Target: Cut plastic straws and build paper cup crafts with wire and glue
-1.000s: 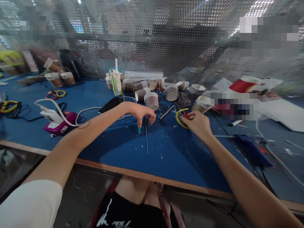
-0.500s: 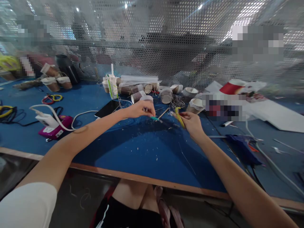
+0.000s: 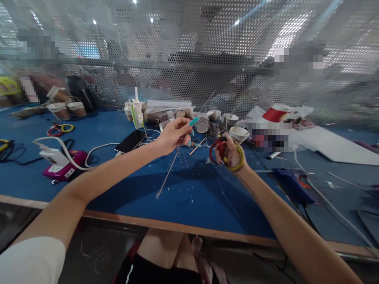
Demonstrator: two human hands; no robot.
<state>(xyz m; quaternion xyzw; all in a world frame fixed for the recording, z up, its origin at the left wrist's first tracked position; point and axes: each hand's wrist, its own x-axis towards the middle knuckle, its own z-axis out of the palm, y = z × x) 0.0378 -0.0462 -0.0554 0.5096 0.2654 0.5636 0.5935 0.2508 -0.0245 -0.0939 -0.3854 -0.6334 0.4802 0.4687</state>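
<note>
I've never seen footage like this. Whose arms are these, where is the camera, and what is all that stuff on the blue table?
There is no machine here: a person works with two bare hands, and the one camera sits on their head, looking forward and down, so both arms reach in from the bottom of the picture. The left hand pinches a thin, stiff strand that hangs slanting down over the blue table. The right hand holds scissors with red and yellow handles. Further back lie small paper cups, some on their sides, a dark phone, a white charger with its cable on a pink box, and a blue tool at the right. A perforated screen closes off the back of the table.
</note>
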